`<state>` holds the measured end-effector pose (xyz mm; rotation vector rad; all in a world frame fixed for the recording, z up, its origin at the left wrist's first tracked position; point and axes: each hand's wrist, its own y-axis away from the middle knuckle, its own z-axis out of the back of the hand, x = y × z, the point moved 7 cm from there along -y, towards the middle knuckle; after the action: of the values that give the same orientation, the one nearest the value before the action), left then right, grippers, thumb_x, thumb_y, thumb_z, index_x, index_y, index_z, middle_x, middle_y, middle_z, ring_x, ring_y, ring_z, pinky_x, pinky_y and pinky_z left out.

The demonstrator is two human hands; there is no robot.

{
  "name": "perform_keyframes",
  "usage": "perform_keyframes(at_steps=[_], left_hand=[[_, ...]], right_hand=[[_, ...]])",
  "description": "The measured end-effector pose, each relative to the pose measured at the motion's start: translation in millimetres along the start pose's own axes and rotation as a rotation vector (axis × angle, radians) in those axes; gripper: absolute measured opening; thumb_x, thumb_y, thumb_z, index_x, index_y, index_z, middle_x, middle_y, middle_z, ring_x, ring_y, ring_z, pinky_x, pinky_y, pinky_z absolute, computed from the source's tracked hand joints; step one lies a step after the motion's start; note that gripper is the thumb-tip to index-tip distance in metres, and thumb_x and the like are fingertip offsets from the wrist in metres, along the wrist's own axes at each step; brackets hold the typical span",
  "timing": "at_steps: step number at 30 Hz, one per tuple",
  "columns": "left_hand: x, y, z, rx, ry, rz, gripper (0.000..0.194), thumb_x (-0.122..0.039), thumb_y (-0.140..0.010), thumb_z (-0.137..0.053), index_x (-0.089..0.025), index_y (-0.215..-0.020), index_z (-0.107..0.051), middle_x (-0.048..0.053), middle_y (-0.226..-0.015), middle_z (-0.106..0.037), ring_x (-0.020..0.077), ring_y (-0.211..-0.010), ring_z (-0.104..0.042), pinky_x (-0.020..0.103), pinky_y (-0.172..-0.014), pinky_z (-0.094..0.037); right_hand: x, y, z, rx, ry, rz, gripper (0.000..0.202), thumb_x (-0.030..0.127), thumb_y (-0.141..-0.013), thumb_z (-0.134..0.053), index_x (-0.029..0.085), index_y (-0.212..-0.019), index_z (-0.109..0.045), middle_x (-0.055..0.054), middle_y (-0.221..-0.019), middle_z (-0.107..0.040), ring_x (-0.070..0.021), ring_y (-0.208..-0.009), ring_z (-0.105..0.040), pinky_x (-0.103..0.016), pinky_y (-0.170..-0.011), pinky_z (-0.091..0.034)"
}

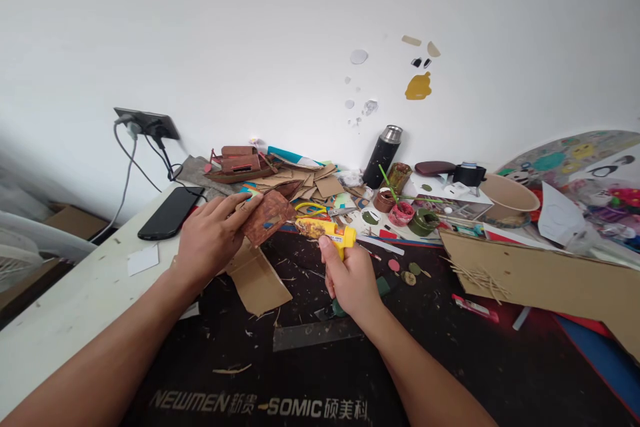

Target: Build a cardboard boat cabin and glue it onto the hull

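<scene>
My left hand [213, 233] grips a brown-painted cardboard piece [267, 217] with a rectangular slot cut in it, holding it tilted above the mat. In my right hand [353, 273] is a yellow hot glue gun [325, 230], fingers wrapped round its handle. The gun's nozzle points left and meets, or nearly meets, the right edge of the cardboard piece. Below my left hand lies a bare cardboard sheet [260, 280]. A clear ruler [317, 333] and a green-handled tool [340, 308], partly hidden by my right hand, lie on the dark mat [240, 360].
Behind my hands are a brown model boat [240, 163], cardboard scraps [300, 177], a black thermos [384, 157] and open paint jars [425, 221]. A phone [170, 213] lies at left near the wall socket's cables. Long cardboard [540, 277] with thin sticks lies at right.
</scene>
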<state>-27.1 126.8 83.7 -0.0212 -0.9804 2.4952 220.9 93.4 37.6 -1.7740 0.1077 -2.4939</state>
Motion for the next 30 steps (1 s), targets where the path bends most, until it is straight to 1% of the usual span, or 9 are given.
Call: perform_keyframes(at_steps=[3, 8, 12, 16, 22, 30], left_hand=[[0.9, 0.2, -0.7, 0.01, -0.003, 0.007, 0.047, -0.018, -0.104, -0.049, -0.024, -0.147, -0.068, 0.009, -0.134, -0.077, 0.0293, -0.107, -0.072, 0.042, -0.087, -0.053], [3.1, 0.4, -2.2, 0.033, 0.014, 0.038, 0.051, -0.017, -0.102, -0.05, -0.028, -0.148, -0.068, 0.009, -0.135, -0.077, 0.0302, -0.109, -0.072, 0.044, -0.088, -0.054], [3.2, 0.5, -1.6, 0.027, 0.027, 0.039, 0.049, -0.019, -0.104, -0.049, -0.027, -0.148, -0.068, 0.009, -0.135, -0.077, 0.0308, -0.108, -0.073, 0.045, -0.087, -0.055], [3.8, 0.6, -1.1, 0.02, 0.046, 0.049, 0.05, -0.02, -0.103, -0.051, -0.031, -0.15, -0.066, 0.009, -0.134, -0.077, 0.0306, -0.11, -0.073, 0.044, -0.087, -0.054], [-1.1, -0.5, 1.7, 0.005, 0.014, 0.008, 0.048, -0.02, -0.104, -0.05, -0.028, -0.148, -0.067, 0.008, -0.134, -0.078, 0.0291, -0.107, -0.073, 0.042, -0.087, -0.054], [-1.4, 0.3, 1.7, 0.002, 0.028, 0.008, 0.049, -0.019, -0.104, -0.05, -0.028, -0.149, -0.066, 0.009, -0.133, -0.078, 0.0292, -0.108, -0.073, 0.042, -0.088, -0.054]], right_hand=[[-0.1, -1.8, 3.2, -0.005, -0.022, -0.003, 0.067, 0.081, -0.102, -0.044, 0.026, -0.065, -0.052, 0.002, -0.041, -0.048, -0.0143, -0.036, -0.05, -0.025, -0.039, -0.035], [-0.2, -2.8, 5.8, -0.022, -0.057, -0.01, 0.066, 0.081, -0.101, -0.046, 0.026, -0.066, -0.05, 0.004, -0.043, -0.047, -0.013, -0.034, -0.049, -0.025, -0.038, -0.034], [-0.1, -2.5, 7.6, -0.043, -0.066, -0.017, 0.065, 0.081, -0.1, -0.046, 0.026, -0.066, -0.05, 0.004, -0.042, -0.045, -0.013, -0.034, -0.047, -0.025, -0.037, -0.034], [1.2, -2.8, 8.8, -0.048, -0.066, -0.017, 0.067, 0.083, -0.099, -0.046, 0.027, -0.064, -0.048, 0.004, -0.042, -0.046, -0.0134, -0.034, -0.048, -0.026, -0.037, -0.036], [2.7, -3.2, 8.5, -0.047, -0.053, -0.024, 0.067, 0.084, -0.099, -0.045, 0.026, -0.064, -0.048, 0.004, -0.042, -0.045, -0.013, -0.033, -0.047, -0.025, -0.037, -0.034], [3.0, -3.1, 9.7, -0.047, -0.077, -0.042, 0.069, 0.086, -0.096, -0.046, 0.027, -0.062, -0.047, 0.004, -0.04, -0.044, -0.0131, -0.032, -0.047, -0.026, -0.036, -0.035]])
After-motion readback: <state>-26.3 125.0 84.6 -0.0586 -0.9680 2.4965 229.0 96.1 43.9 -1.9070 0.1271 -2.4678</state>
